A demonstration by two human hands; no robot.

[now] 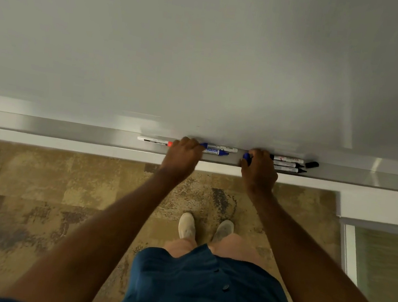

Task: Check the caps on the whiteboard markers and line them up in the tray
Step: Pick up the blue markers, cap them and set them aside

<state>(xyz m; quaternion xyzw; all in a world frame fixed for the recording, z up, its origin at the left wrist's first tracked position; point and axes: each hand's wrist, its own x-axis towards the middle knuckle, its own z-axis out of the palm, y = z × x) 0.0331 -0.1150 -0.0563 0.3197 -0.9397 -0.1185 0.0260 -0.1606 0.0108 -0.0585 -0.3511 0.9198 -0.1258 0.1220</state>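
A long grey tray [69,130] runs under the whiteboard [206,50]. Several markers lie in it: a white one with a red cap [153,141] at the left, blue-capped ones [215,151] in the middle, black ones [287,163] at the right. A loose black cap [312,164] rests at the far right. My left hand [183,157] covers the markers between the red and blue ones, fingers curled on a marker with a blue end. My right hand [257,171] is closed on a blue marker [246,158] beside the black markers.
Below the tray is a patterned brown carpet [35,192] with my two light shoes [205,227] on it. A white frame and a glass panel [380,263] stand at the right. The tray stretches far to both sides.
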